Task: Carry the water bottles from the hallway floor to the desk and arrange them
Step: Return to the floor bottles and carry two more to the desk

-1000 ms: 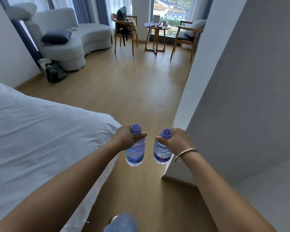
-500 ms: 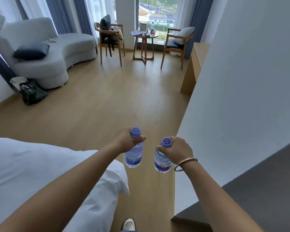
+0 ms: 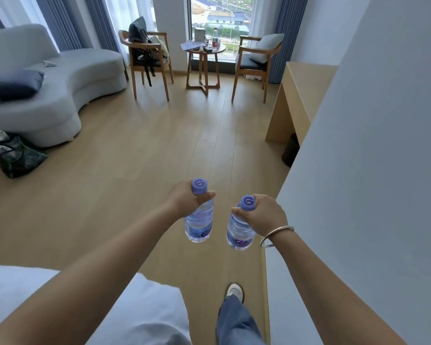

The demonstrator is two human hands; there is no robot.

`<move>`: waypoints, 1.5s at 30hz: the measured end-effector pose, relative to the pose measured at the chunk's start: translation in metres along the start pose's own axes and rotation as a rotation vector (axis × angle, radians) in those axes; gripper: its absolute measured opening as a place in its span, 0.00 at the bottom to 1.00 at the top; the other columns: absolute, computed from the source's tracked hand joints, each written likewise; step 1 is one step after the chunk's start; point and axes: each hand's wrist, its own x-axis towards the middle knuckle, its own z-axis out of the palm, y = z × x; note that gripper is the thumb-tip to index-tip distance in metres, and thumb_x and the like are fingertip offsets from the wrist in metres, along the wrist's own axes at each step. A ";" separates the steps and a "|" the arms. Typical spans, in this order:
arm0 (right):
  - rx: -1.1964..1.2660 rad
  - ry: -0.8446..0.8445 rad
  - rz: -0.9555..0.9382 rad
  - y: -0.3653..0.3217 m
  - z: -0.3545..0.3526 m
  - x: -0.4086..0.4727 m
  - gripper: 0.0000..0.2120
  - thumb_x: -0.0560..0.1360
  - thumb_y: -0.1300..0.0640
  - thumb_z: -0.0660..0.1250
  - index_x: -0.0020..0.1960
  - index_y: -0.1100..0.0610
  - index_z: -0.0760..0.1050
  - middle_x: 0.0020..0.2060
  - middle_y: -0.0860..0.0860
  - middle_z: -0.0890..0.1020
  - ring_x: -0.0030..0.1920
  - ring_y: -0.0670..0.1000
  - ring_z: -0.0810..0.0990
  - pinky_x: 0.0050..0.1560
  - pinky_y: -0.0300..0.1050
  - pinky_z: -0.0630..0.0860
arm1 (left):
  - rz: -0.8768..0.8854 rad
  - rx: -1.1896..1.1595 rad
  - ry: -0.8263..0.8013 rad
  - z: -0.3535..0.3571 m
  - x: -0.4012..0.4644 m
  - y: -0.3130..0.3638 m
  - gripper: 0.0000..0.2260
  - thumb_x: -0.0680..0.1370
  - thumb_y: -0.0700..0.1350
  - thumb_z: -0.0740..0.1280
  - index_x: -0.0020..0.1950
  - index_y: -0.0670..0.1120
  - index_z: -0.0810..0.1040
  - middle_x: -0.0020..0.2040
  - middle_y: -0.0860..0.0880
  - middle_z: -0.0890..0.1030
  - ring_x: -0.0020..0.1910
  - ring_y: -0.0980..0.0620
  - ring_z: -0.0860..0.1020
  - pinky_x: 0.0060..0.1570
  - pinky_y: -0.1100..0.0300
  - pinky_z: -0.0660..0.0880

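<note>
Left hand (image 3: 184, 200) grips a clear purple-capped plastic water bottle (image 3: 199, 224) by its neck, hanging upright; right hand (image 3: 264, 214) grips a matching second bottle (image 3: 239, 232) likewise. Ahead-right, the light wooden desk (image 3: 306, 85) stands well apart, nearer the right hand.

Wood floor (image 3: 139, 175), grey sofa (image 3: 67, 83) — daylit window (image 3: 217, 18).

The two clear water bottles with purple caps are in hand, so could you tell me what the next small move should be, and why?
Probably keep walking forward and bear right toward the light wooden desk. The left hand grips one clear purple-capped bottle, the right hand the other, and the desk lies ahead past the white wall corner.
</note>
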 end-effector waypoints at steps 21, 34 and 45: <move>-0.038 -0.022 0.029 0.055 -0.074 0.329 0.19 0.71 0.45 0.66 0.31 0.58 0.70 0.27 0.52 0.71 0.31 0.52 0.70 0.32 0.44 0.66 | -0.010 -0.040 -0.018 0.026 0.341 0.073 0.16 0.73 0.49 0.70 0.44 0.35 0.77 0.35 0.45 0.73 0.36 0.50 0.69 0.38 0.57 0.66; 0.036 0.092 0.249 0.050 -0.077 0.499 0.16 0.68 0.47 0.67 0.34 0.60 0.73 0.31 0.55 0.75 0.33 0.53 0.72 0.35 0.46 0.69 | 0.090 -0.042 -0.216 0.008 0.544 0.093 0.13 0.73 0.47 0.70 0.44 0.37 0.77 0.37 0.45 0.75 0.37 0.49 0.71 0.41 0.57 0.69; 0.119 0.240 0.391 0.063 -0.103 0.602 0.16 0.67 0.48 0.68 0.31 0.57 0.65 0.28 0.52 0.69 0.30 0.51 0.66 0.33 0.46 0.65 | 0.214 0.003 -0.291 0.013 0.685 0.122 0.14 0.73 0.48 0.71 0.44 0.37 0.78 0.36 0.46 0.75 0.37 0.49 0.71 0.40 0.57 0.69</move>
